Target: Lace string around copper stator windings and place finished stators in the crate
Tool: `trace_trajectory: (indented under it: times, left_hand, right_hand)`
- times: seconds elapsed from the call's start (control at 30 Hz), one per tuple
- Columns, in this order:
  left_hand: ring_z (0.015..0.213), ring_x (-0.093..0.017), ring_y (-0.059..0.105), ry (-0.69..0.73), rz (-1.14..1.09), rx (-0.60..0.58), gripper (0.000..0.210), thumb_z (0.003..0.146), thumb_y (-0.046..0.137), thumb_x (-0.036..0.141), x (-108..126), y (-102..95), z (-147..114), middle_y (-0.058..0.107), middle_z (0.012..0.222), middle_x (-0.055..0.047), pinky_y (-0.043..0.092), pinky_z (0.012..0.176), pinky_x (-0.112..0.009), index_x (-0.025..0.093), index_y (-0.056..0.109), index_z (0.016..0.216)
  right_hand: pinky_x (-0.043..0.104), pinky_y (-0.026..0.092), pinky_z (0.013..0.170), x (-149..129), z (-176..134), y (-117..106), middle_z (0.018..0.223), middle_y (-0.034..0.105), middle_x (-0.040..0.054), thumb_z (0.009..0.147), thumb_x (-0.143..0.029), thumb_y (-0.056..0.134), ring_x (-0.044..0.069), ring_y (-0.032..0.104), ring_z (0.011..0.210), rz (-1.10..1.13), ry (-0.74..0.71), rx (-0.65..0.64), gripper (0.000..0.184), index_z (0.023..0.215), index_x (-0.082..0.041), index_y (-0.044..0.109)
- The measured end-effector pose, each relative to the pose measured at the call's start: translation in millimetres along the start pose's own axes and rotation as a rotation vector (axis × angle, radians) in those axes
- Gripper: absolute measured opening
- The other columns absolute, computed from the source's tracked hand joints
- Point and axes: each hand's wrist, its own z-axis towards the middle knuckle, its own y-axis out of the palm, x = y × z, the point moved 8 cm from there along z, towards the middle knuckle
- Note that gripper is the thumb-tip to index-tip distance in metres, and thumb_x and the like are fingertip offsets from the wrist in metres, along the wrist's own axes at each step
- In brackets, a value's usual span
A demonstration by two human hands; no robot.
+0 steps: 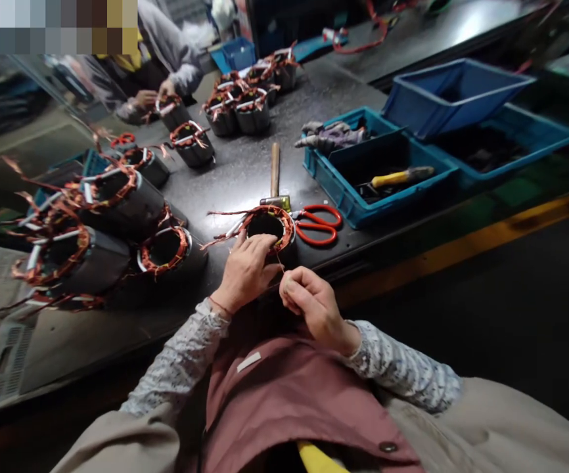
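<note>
The copper-wound stator [287, 225] sits on the bench [238, 164] at twelve o'clock from the hands. The left hand [248, 268] bends its fingers over the six-o'clock rim, whether gripping I cannot tell; the right hand [311, 302], at five, pinches a thin strand [282, 265]. Red-handled scissors [320, 242] lie at three, a hammer [275, 171] at twelve.

Seen from the wearer's head, facing forward and steeply down over a dusty-pink cloth apron [289, 394], with the bare left hand [248, 269] and bare right hand [317, 302] close. The view leans, so the dark, flat-topped workbench [238, 176] slants upward to the right. A co-worker's grey fabric sleeve [186, 72] appears farther off, upper left, though blur clouds its distance.
</note>
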Motion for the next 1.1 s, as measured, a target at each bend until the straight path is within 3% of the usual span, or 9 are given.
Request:
trace_trajectory:
  times: [0.17, 0.27, 0.37, 0.43, 0.57, 0.67, 0.83, 0.97, 1.1]
  left_hand:
    - [0.090, -0.015, 0.066, 0.019, -0.114, 0.039, 0.024, 0.094, 0.044, 0.021, -7, -2.9, 2, 0.073, 0.097, -0.004, 0.047, 0.093, -0.032, 0.020, 0.067, 0.086]
    - [0.085, -0.014, 0.065, 0.003, -0.210, 0.028, 0.023, 0.094, 0.047, 0.024, -12, -3.0, 4, 0.071, 0.092, -0.004, 0.050, 0.080, -0.026, 0.019, 0.067, 0.084]
    - [0.095, -0.016, 0.064, 0.055, -0.216, -0.039, 0.017, 0.092, 0.050, 0.023, -8, -8.0, 2, 0.069, 0.102, -0.007, 0.050, 0.086, -0.030, 0.018, 0.065, 0.100]
    - [0.108, -0.020, 0.061, 0.060, -0.182, -0.027, 0.026, 0.090, 0.055, 0.022, -3, -18.3, -1, 0.066, 0.114, -0.010, 0.049, 0.095, -0.036, 0.017, 0.060, 0.115]
    - [0.110, -0.020, 0.060, -0.017, -0.221, 0.079, 0.035, 0.090, 0.057, 0.024, 11, -44.4, -7, 0.060, 0.121, -0.010, 0.051, 0.095, -0.036, 0.019, 0.054, 0.124]
    - [0.098, -0.015, 0.064, 0.011, -0.295, 0.048, 0.032, 0.093, 0.051, 0.023, 27, -50.7, -1, 0.058, 0.124, -0.010, 0.056, 0.084, -0.029, 0.020, 0.054, 0.125]
    - [0.111, -0.016, 0.059, 0.079, -0.215, 0.007, 0.024, 0.096, 0.045, 0.021, 29, -51.8, 17, 0.062, 0.119, -0.009, 0.052, 0.091, -0.030, 0.020, 0.063, 0.112]
    - [0.102, -0.015, 0.063, 0.040, -0.220, -0.025, 0.020, 0.094, 0.047, 0.019, 13, -47.4, 24, 0.067, 0.107, -0.007, 0.051, 0.090, -0.029, 0.018, 0.066, 0.102]
    - [0.099, -0.015, 0.064, 0.011, -0.235, -0.065, 0.019, 0.090, 0.051, 0.016, 2, -41.7, 28, 0.069, 0.105, -0.006, 0.051, 0.087, -0.027, 0.017, 0.068, 0.099]
  right_hand:
    - [0.020, 0.025, 0.043, 18, -2, -1, 0.058, 0.037, -0.0069, 0.086, -0.042, 0.056, 0.006, 0.031, 0.048, 0.035, 0.021, 0.039, 0.029, 0.071, -0.020, 0.045]
    - [0.020, 0.030, 0.043, 22, -2, -5, 0.059, 0.045, -0.0056, 0.086, -0.046, 0.058, 0.006, 0.037, 0.047, 0.028, 0.017, 0.063, 0.032, 0.072, -0.020, 0.047]
    - [0.025, 0.048, 0.060, 2, 1, -9, 0.082, 0.064, 0.0024, 0.090, -0.046, 0.053, 0.010, 0.058, 0.063, -0.055, -0.084, 0.011, 0.028, 0.087, -0.019, 0.059]
    - [0.029, 0.052, 0.073, -15, 1, -18, 0.095, 0.068, 0.0052, 0.090, -0.045, 0.055, 0.014, 0.063, 0.078, -0.135, -0.188, 0.042, 0.027, 0.099, -0.020, 0.061]
    - [0.031, 0.053, 0.076, -28, 0, -40, 0.086, 0.070, 0.0036, 0.089, -0.041, 0.059, 0.016, 0.067, 0.079, -0.284, -0.299, 0.209, 0.025, 0.104, -0.021, 0.057]
    - [0.031, 0.052, 0.076, -24, 4, -42, 0.080, 0.071, 0.0027, 0.088, -0.037, 0.061, 0.017, 0.068, 0.079, -0.385, -0.293, 0.200, 0.030, 0.112, -0.020, 0.055]
    - [0.027, 0.049, 0.062, -10, 14, -48, 0.068, 0.068, 0.0013, 0.086, -0.035, 0.060, 0.014, 0.063, 0.062, -0.404, -0.164, 0.171, 0.018, 0.084, -0.019, 0.067]
    - [0.026, 0.044, 0.058, -2, 19, -60, 0.064, 0.066, 0.0011, 0.082, -0.033, 0.062, 0.013, 0.058, 0.058, -0.429, -0.135, 0.287, 0.019, 0.072, -0.018, 0.066]
    - [0.025, 0.041, 0.056, 2, 24, -58, 0.059, 0.063, 0.0001, 0.079, -0.030, 0.061, 0.012, 0.053, 0.053, -0.495, -0.129, 0.289, 0.020, 0.063, -0.018, 0.062]
